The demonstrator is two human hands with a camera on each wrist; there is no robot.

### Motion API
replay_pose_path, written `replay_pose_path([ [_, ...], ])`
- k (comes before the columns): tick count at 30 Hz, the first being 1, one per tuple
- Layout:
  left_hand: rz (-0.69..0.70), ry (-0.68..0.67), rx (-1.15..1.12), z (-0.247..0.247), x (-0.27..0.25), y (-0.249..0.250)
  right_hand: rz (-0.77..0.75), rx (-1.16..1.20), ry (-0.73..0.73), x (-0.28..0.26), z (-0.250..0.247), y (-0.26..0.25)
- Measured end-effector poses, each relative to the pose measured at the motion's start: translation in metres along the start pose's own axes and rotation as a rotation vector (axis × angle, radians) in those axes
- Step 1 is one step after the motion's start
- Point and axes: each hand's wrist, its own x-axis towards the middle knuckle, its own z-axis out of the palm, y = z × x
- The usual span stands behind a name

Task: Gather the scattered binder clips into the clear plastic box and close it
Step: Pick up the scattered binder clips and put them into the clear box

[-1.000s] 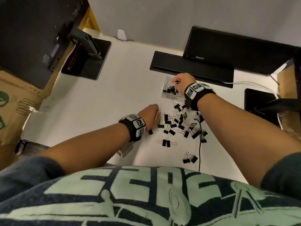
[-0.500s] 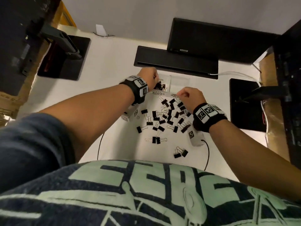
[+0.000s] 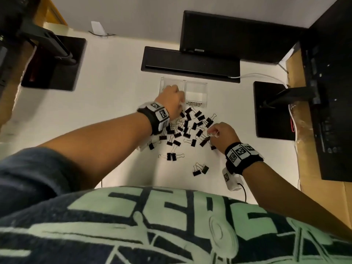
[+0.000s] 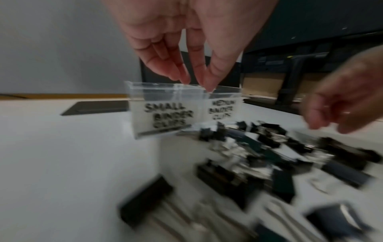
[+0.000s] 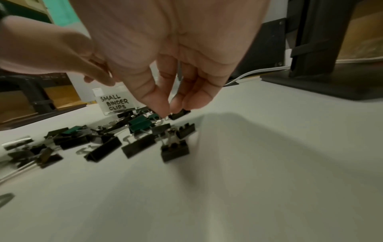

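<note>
A clear two-compartment box (image 3: 196, 83) stands at the back of the white desk, labelled "SMALL BINDER CLIPS" (image 4: 165, 114) and "MEDIUM BINDER CLIPS". My left hand (image 3: 172, 98) hovers over the small compartment, fingers (image 4: 180, 72) pointing down at the rim with nothing between them. Several black binder clips (image 3: 190, 128) lie scattered in front of the box, blurred in the left wrist view (image 4: 259, 147). My right hand (image 3: 210, 133) is at the pile's right edge. Its thumb and fingers (image 5: 168, 109) pinch the wire handle of one clip (image 5: 179, 114).
A flat black bar (image 3: 190, 61) and a monitor (image 3: 238, 35) sit just behind the box. Black stand bases flank the work area, left (image 3: 55, 61) and right (image 3: 272, 111). A white cable (image 3: 257, 75) runs off right. A few stray clips (image 3: 200, 169) lie nearer my body.
One second ago the left hand was at the pile and the right at the box. They have swapped: the left is now over the box and the right is down on the clips.
</note>
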Motion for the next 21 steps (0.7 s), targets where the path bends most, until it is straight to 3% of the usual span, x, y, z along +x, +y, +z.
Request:
replay_pose_path([
  [3,0.073,-0.122,-0.052,0.028,-0.026,0.021,0.046,-0.013,-0.010,-0.001,0.001,0.007],
  [6,0.051,-0.302,-0.009,0.052,-0.043,0.031,0.046,-0.012,-0.029,-0.007,0.009,0.010],
  [8,0.028,-0.342,-0.003,0.058,-0.050,0.027,0.026,-0.007,-0.039,-0.011,0.014,0.011],
  [14,-0.011,-0.351,-0.062,0.055,-0.066,0.008,0.053,0.083,-0.030,-0.015,0.017,0.014],
  [17,-0.038,-0.275,-0.123,0.048,-0.074,0.000,0.025,0.059,0.023,-0.015,0.018,0.015],
  [21,-0.227,-0.171,-0.227,0.038,-0.082,-0.013,-0.018,0.032,0.011,-0.013,0.021,0.012],
])
